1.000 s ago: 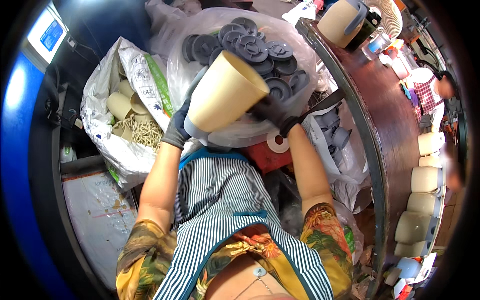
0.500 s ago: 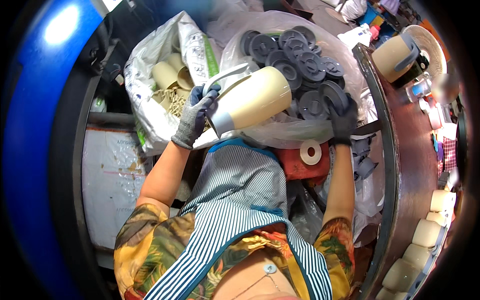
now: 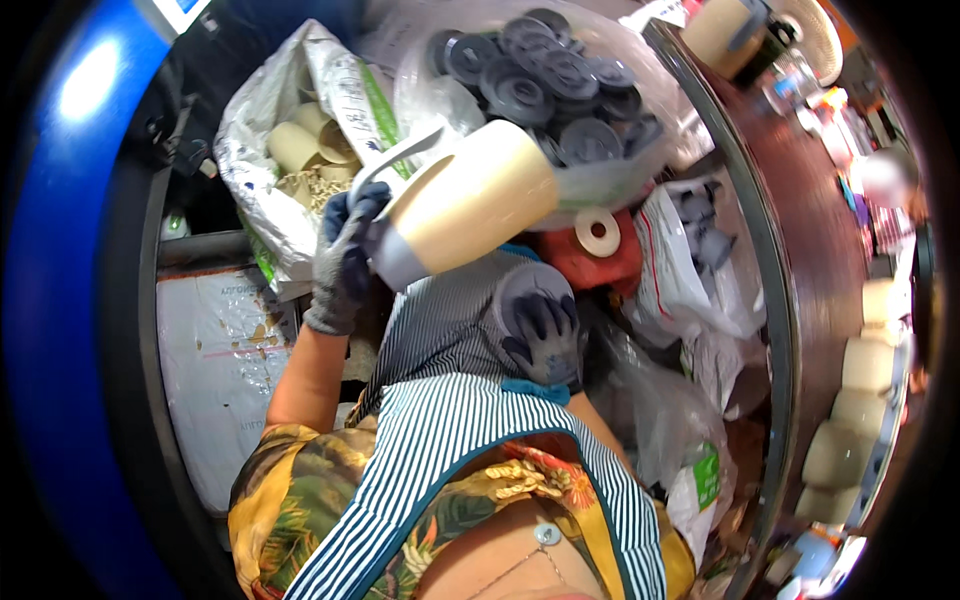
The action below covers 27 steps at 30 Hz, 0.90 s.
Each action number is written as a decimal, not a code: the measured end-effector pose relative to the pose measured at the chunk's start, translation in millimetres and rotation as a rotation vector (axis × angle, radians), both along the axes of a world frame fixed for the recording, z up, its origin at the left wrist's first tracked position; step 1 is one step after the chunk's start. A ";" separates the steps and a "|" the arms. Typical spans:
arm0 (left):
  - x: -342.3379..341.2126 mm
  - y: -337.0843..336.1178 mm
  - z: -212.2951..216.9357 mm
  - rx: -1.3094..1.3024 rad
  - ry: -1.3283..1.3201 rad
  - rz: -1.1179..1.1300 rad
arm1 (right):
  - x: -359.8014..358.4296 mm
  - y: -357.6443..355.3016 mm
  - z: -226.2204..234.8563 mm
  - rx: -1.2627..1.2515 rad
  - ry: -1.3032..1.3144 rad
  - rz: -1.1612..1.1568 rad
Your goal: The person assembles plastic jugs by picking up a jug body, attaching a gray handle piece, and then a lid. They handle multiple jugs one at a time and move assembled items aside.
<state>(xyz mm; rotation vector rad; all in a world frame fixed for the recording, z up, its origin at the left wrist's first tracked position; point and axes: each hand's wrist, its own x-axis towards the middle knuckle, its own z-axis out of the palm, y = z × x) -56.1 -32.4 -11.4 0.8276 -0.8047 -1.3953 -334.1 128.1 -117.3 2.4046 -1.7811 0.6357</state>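
Observation:
My left hand [image 3: 343,265], in a grey and dark blue work glove, is closed around the grey handle side of a cream jug [image 3: 480,195]. The jug lies tilted in the air, its grey spout collar toward lower left and its broad end toward upper right. Over my striped apron [image 3: 440,325], my right hand [image 3: 550,340], gloved too, grips a round grey lid [image 3: 530,282] with the fingers spread across its face. The lid is apart from the jug. Beyond the jug, a clear plastic bag [image 3: 640,180] holds several similar dark grey lids [image 3: 585,142].
A white woven sack [image 3: 250,150] with cream parts [image 3: 292,147] stands at far left. A white roll [image 3: 597,233] rests on something red. Along the right runs a dark table [image 3: 740,130] with cream jugs on it. A plastic-wrapped box [image 3: 225,370] sits at left.
My right hand has left the bag of lids and come down to my apron, bringing a grey lid. The jug in my left hand has shifted slightly left as the view moved.

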 end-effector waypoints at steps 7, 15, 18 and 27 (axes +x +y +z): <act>37.2 39.3 -4.7 -0.066 -0.290 -0.042 | 2.8 -2.5 1.7 0.155 -0.070 -0.163; 47.6 44.6 -19.2 0.042 -0.232 -0.041 | 1.5 -17.2 13.6 0.145 -0.036 -0.183; 45.5 42.2 -24.5 0.042 -0.186 -0.059 | -6.0 -23.5 14.3 0.170 -0.013 -0.150; 36.2 43.3 -17.5 -0.041 -0.291 -0.079 | -37.0 -33.9 -4.7 0.160 -0.582 -0.152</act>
